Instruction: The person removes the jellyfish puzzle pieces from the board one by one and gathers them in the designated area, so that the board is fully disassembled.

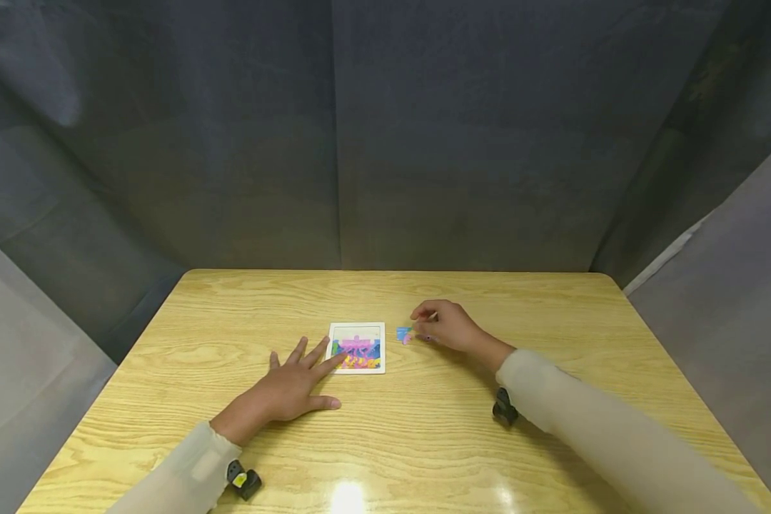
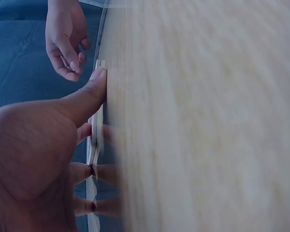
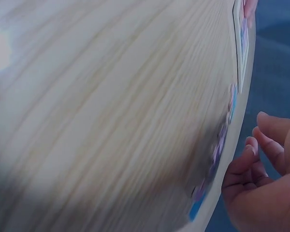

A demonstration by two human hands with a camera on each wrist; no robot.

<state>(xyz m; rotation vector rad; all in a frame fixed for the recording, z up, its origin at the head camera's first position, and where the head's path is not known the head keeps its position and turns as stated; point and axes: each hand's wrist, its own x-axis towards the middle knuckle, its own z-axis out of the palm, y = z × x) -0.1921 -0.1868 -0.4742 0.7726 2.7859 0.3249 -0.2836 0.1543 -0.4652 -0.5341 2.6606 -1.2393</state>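
A small square jigsaw puzzle in a white frame (image 1: 382, 350) lies on the table in the head view. Pink, blue and yellow pieces fill its lower part, and the upper strip is pale. My left hand (image 1: 289, 389) lies with fingers spread, the index finger over the puzzle and other fingertips by its left edge. Just right of the frame are loose puzzle pieces (image 1: 403, 334), partly hidden by my right hand (image 1: 451, 325). That hand hovers over them with loosely bent fingers. In the right wrist view the loose pieces (image 3: 218, 150) lie in a row below the fingertips, with nothing seen in the hand.
The wood-grain table (image 1: 385, 442) carries the puzzle near its middle. Dark grey curtain (image 1: 385, 143) hangs behind its far edge, and lighter cloth panels (image 1: 732, 285) flank the sides. A black wrist camera (image 1: 504, 408) sits at the right cuff.
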